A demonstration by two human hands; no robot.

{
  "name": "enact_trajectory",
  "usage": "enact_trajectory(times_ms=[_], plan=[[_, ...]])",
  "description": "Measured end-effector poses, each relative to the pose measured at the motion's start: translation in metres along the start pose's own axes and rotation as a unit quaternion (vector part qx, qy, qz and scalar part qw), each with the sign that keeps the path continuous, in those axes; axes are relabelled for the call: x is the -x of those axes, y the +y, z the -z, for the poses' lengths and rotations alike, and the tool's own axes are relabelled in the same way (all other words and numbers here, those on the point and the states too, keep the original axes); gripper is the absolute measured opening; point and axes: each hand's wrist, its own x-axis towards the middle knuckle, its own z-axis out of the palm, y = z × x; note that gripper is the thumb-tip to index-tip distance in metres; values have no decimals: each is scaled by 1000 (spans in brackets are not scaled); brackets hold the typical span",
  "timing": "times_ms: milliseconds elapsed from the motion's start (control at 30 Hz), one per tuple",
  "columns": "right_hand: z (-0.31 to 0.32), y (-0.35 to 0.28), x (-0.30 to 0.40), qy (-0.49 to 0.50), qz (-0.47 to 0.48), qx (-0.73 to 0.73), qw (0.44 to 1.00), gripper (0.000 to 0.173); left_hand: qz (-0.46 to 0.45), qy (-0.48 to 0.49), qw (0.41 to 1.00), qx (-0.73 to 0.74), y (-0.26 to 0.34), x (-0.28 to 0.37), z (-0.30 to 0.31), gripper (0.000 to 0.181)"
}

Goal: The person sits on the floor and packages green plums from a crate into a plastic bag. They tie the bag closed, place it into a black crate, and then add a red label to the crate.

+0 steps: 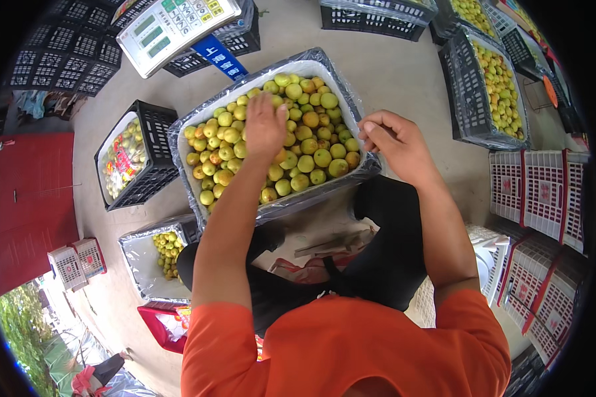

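Before me stands a large crate (273, 212) lined with clear plastic film and white padding, filled with round yellow-green fruit (305, 164), some with reddish-brown patches. My left hand (267, 124) lies palm down on the fruit near the crate's upper middle; what is under the palm is hidden. Over the crate's right rim is my right hand (390, 141), with its fingers curled and the thumb close to the index finger. Whether something small is pinched there cannot be told.
A digital scale (179, 30) stands beyond the crate. At left are a black crate of fruit (154, 154) and a partly filled lined crate (144, 263). More fruit crates (469, 99) stand at right, above stacked white plastic baskets (541, 193). A person (97, 374) is at the lower left.
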Motion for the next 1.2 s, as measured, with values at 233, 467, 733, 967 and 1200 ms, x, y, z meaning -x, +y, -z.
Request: enact_trajectory(times_ms=[233, 467, 733, 967, 1200], plan=[[17, 16, -12, 44, -11, 17, 999, 19, -125, -10, 989, 75, 103, 14, -22, 44], [43, 26, -58, 90, -55, 96, 990, 29, 51, 127, 979, 151, -51, 16, 60, 34], [43, 187, -143, 163, -318, 108, 928, 44, 660, -140, 630, 385, -266, 149, 77, 48], [57, 224, -158, 160, -297, 69, 939, 27, 558, -97, 615, 548, -289, 155, 62, 40], [95, 121, -137, -10, -367, -146, 919, 29, 537, -118, 554, 625, -229, 126, 159, 35]])
